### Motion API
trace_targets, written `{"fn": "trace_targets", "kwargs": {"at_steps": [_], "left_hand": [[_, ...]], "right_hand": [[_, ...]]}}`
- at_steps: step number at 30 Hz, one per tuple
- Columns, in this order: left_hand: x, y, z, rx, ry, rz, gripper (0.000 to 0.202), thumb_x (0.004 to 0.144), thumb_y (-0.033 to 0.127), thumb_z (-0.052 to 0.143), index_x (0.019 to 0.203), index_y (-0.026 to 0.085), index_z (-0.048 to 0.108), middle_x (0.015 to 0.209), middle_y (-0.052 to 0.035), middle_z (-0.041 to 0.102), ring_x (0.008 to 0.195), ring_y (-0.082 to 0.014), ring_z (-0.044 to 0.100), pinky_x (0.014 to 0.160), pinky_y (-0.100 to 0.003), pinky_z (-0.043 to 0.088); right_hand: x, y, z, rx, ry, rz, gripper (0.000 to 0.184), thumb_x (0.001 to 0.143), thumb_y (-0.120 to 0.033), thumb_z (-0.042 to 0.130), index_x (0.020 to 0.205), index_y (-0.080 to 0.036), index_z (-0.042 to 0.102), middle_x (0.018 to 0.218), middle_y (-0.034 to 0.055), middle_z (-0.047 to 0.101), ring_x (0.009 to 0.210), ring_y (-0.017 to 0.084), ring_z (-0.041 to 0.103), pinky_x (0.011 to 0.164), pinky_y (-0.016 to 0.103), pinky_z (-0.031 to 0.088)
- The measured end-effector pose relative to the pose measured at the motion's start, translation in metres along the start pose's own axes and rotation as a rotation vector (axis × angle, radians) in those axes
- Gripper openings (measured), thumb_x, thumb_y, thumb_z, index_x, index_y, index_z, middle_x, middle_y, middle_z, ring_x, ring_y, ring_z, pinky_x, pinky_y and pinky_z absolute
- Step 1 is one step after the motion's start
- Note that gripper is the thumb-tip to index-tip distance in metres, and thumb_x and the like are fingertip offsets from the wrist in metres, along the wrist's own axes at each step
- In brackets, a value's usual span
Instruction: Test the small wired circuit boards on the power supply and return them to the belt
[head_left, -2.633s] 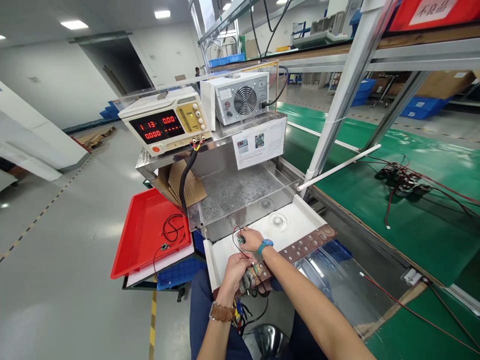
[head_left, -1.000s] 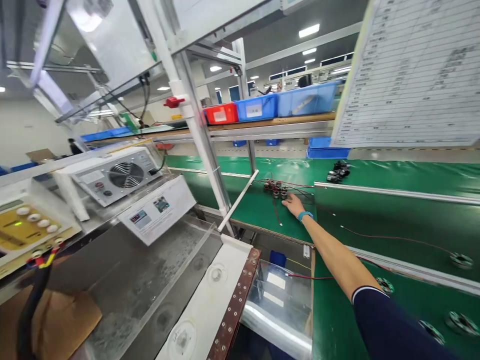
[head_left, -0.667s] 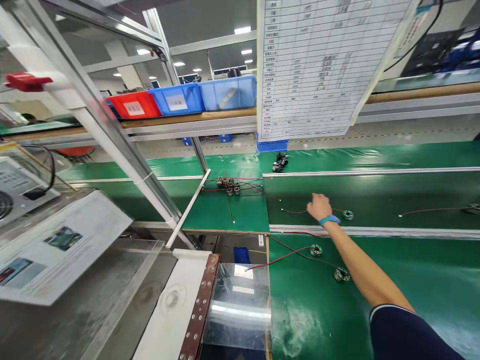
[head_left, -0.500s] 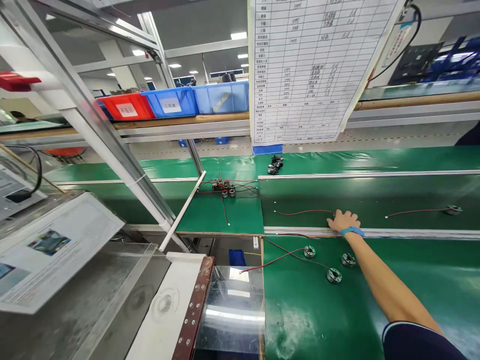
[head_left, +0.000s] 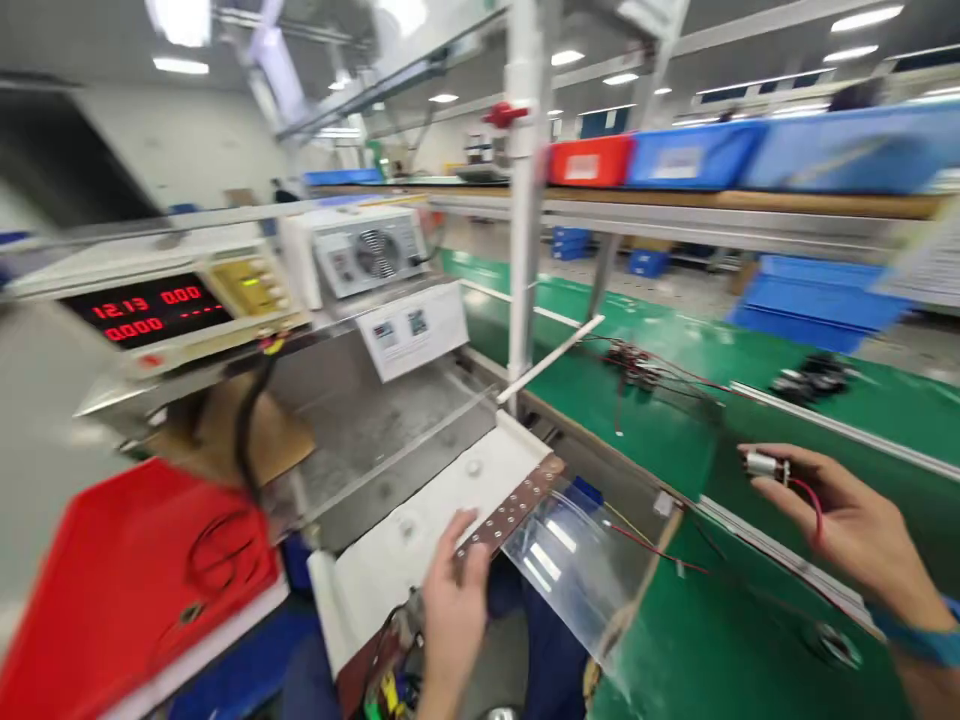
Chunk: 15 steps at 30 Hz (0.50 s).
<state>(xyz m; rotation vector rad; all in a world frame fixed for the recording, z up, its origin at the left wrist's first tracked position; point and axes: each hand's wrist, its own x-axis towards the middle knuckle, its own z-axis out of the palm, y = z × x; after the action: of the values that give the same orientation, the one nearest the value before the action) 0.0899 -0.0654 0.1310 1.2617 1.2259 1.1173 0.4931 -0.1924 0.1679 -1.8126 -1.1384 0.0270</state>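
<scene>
My right hand point(head_left: 847, 520) is raised over the green belt point(head_left: 750, 600) at the right and pinches a small round wired part point(head_left: 765, 464) with a red lead trailing over the palm. My left hand point(head_left: 454, 600) rests at the near edge of the white fixture plate point(head_left: 420, 550), fingertips on its brown strip of contacts point(head_left: 510, 510); the fingers lie fairly flat and hold nothing I can see. The picture is smeared by head motion.
A power supply with red digits point(head_left: 150, 310) and a fan-fronted box point(head_left: 360, 255) stand at the back left. A red tray point(head_left: 127, 590) with a black lead sits at the lower left. More wired parts point(head_left: 637, 365) lie on the belt. Bins point(head_left: 675, 155) line the shelf.
The view has swung back left to the fixture. My right hand left the belt and now carries a wired part. My left hand is in view again on the fixture.
</scene>
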Motion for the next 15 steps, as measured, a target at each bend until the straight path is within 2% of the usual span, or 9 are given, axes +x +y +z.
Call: {"fn": "trace_targets", "kwargs": {"at_steps": [2, 4, 5, 7, 9, 11, 13, 15], "left_hand": [[-0.015, 0.014, 0.019, -0.105, -0.112, 0.029, 0.054, 0.078, 0.044, 0.069, 0.125, 0.019, 0.064, 0.140, -0.0117, 0.057, 0.134, -0.0293, 0.046, 0.117, -0.037, 0.027], [-0.028, 0.017, 0.031, -0.165, -0.184, 0.040, 0.066, 0.075, 0.047, 0.073, 0.132, 0.018, 0.058, 0.141, -0.0140, 0.055, 0.134, -0.0297, 0.046, 0.116, -0.037, 0.028], [-0.033, 0.013, 0.032, -0.188, -0.208, 0.030, 0.068, 0.075, 0.050, 0.072, 0.132, 0.017, 0.057, 0.135, -0.0153, 0.060, 0.129, -0.0298, 0.051, 0.114, -0.037, 0.032], [-0.041, -0.004, 0.029, -0.254, -0.243, -0.049, 0.064, 0.076, 0.059, 0.068, 0.121, 0.015, 0.061, 0.107, -0.0154, 0.072, 0.104, -0.0281, 0.064, 0.100, -0.038, 0.044], [-0.045, -0.030, 0.017, -0.374, -0.244, -0.209, 0.061, 0.075, 0.069, 0.062, 0.101, 0.014, 0.064, 0.074, -0.0094, 0.071, 0.075, -0.0231, 0.065, 0.081, -0.036, 0.049], [-0.049, -0.056, -0.002, -0.507, -0.173, -0.380, 0.061, 0.073, 0.074, 0.060, 0.090, 0.016, 0.062, 0.062, -0.0054, 0.065, 0.064, -0.0205, 0.063, 0.070, -0.033, 0.048], [-0.055, -0.078, -0.025, -0.562, -0.074, -0.480, 0.059, 0.070, 0.072, 0.065, 0.089, 0.017, 0.061, 0.067, -0.0051, 0.066, 0.066, -0.0206, 0.066, 0.069, -0.032, 0.048], [-0.065, -0.093, -0.047, -0.514, -0.011, -0.514, 0.056, 0.065, 0.068, 0.071, 0.089, 0.018, 0.061, 0.070, -0.0049, 0.067, 0.068, -0.0205, 0.067, 0.067, -0.031, 0.048]], "right_hand": [[0.011, -0.054, 0.053, 0.159, -0.313, -0.128, 0.044, 0.079, -0.054, 0.067, 0.119, -0.035, 0.062, 0.117, 0.0122, 0.065, 0.099, 0.029, 0.064, 0.088, 0.045, 0.052], [0.013, -0.100, 0.121, 0.244, -0.596, -0.263, 0.041, 0.083, -0.050, 0.065, 0.120, -0.031, 0.063, 0.116, 0.0112, 0.065, 0.102, 0.028, 0.063, 0.089, 0.042, 0.052], [0.010, -0.119, 0.158, 0.265, -0.709, -0.330, 0.039, 0.086, -0.047, 0.063, 0.120, -0.029, 0.063, 0.116, 0.0107, 0.064, 0.103, 0.027, 0.062, 0.090, 0.041, 0.051], [-0.002, -0.147, 0.237, 0.311, -0.858, -0.475, 0.034, 0.089, -0.038, 0.060, 0.121, -0.025, 0.062, 0.114, 0.0090, 0.064, 0.104, 0.024, 0.060, 0.091, 0.039, 0.050], [-0.020, -0.162, 0.311, 0.304, -0.934, -0.594, 0.029, 0.087, -0.025, 0.061, 0.116, -0.023, 0.064, 0.110, 0.0082, 0.063, 0.100, 0.022, 0.060, 0.089, 0.035, 0.048], [-0.041, -0.169, 0.373, 0.211, -1.008, -0.647, 0.030, 0.082, -0.014, 0.062, 0.111, -0.020, 0.066, 0.105, 0.0080, 0.062, 0.092, 0.020, 0.059, 0.084, 0.031, 0.046], [-0.058, -0.170, 0.418, 0.119, -1.075, -0.688, 0.033, 0.079, -0.008, 0.061, 0.110, -0.019, 0.067, 0.105, 0.0075, 0.061, 0.089, 0.019, 0.059, 0.081, 0.029, 0.044], [-0.070, -0.168, 0.446, 0.045, -1.105, -0.727, 0.037, 0.078, -0.005, 0.060, 0.111, -0.020, 0.067, 0.107, 0.0074, 0.062, 0.093, 0.020, 0.058, 0.081, 0.028, 0.042]]}}
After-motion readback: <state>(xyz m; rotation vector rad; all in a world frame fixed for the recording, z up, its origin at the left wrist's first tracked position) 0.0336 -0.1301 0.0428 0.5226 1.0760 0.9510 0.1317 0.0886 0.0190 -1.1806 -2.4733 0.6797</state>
